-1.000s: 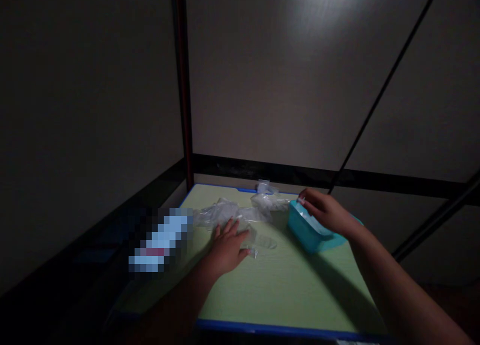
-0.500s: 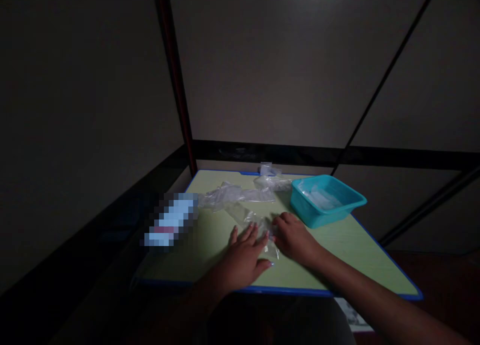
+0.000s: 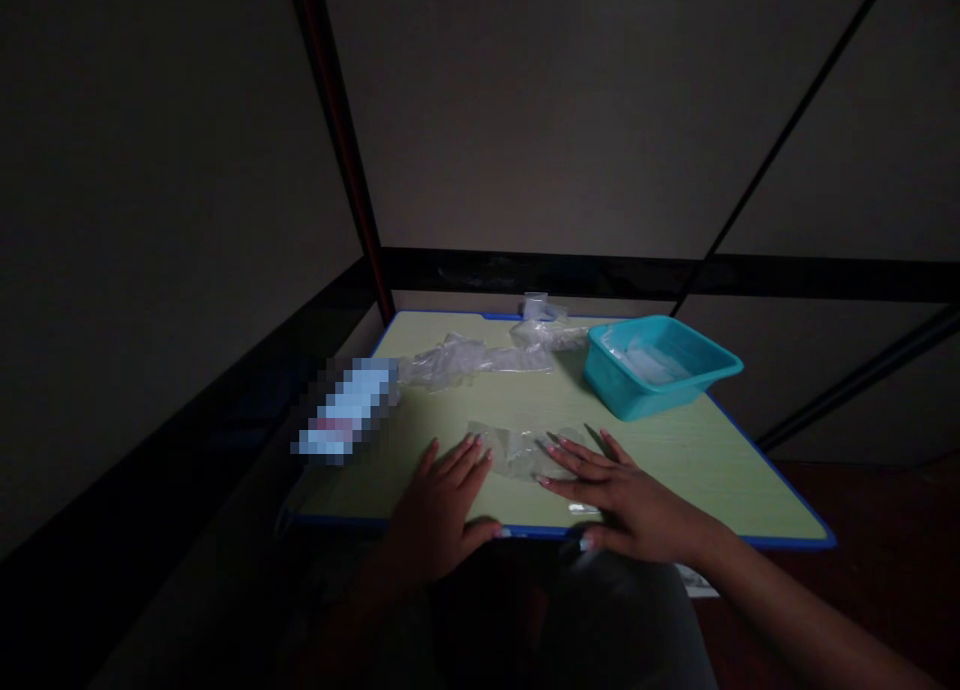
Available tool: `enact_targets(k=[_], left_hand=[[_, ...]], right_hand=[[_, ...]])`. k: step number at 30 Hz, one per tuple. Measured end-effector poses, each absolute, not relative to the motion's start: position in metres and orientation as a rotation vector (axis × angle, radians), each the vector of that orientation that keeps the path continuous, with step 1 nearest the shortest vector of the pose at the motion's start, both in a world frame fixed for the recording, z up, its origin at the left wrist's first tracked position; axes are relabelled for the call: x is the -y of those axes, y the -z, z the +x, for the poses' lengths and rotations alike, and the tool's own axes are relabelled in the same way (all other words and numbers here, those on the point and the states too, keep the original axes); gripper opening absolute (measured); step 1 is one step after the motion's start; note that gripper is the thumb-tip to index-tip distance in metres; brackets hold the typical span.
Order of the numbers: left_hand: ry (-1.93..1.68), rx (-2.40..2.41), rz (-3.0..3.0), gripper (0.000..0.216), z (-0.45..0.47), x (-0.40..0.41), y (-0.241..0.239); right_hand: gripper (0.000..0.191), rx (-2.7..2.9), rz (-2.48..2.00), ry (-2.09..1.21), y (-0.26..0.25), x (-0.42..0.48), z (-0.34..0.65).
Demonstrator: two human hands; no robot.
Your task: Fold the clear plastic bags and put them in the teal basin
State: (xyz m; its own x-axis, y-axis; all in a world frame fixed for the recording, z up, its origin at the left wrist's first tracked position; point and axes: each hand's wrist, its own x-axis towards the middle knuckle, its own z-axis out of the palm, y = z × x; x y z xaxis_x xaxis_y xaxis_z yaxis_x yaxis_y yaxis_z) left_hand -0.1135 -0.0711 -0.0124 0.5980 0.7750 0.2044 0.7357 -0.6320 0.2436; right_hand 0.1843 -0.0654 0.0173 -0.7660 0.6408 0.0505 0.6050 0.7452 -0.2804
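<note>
A clear plastic bag (image 3: 517, 454) lies flat and slightly wrinkled on the pale green table, close to its front edge. My left hand (image 3: 444, 505) is spread palm down, its fingertips at the bag's left end. Over the right end of the bag my right hand (image 3: 619, 490) lies with fingers stretched out and apart, hiding part of it. Each thumb is near the table's blue front edge. A small shiny strip (image 3: 585, 509) shows beneath the right hand; I cannot tell whether it belongs to the bag.
More clear plastic bags (image 3: 457, 360) lie across the back of the table (image 3: 720, 470). Another crumpled bag pile (image 3: 536, 332) sits by the far edge. A turquoise basin (image 3: 637, 395) with whitish plastic inside stands at the right. On the left is a pixelated light-blue object (image 3: 349, 410).
My right hand has opened from a closed grip and spread over the bag. The bag now lies straighter across the table, and my left hand has shifted left. The view has tilted down slightly.
</note>
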Motion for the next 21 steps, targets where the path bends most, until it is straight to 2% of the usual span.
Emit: enact_targets(k=[3,6,8,11,14,18,21], left_hand=[[-0.464,-1.269,2.753,0.070,-0.118,0.081,0.019],[-0.703,-1.263,2.807,0.042,-0.116,0.094,0.034],[-0.903,-1.253,2.811,0.026,-0.117,0.102,0.044],[-1.129,-1.257,2.742,0.018,-0.121,0.106,0.050],[-1.270,-1.210,2.540,0.012,-0.126,0.102,0.041],[-1.255,-1.185,2.023,0.014,-0.123,0.091,0.012],[-1.107,-1.261,1.637,0.019,-0.119,0.080,-0.014]], right_hand=[[0.077,2.726,-1.103,-0.237,-0.017,0.074,0.172],[0.082,2.663,-1.170,-0.145,-0.008,0.090,0.146],[0.074,2.641,-1.135,-0.135,0.002,0.101,0.128],[0.046,2.536,-1.081,-0.119,0.016,0.108,0.112],[0.031,2.418,-1.067,-0.158,0.014,0.107,0.111],[0.022,2.362,-1.152,-0.395,-0.018,0.092,0.125],[0.017,2.288,-1.229,-0.727,-0.050,0.074,0.141]])
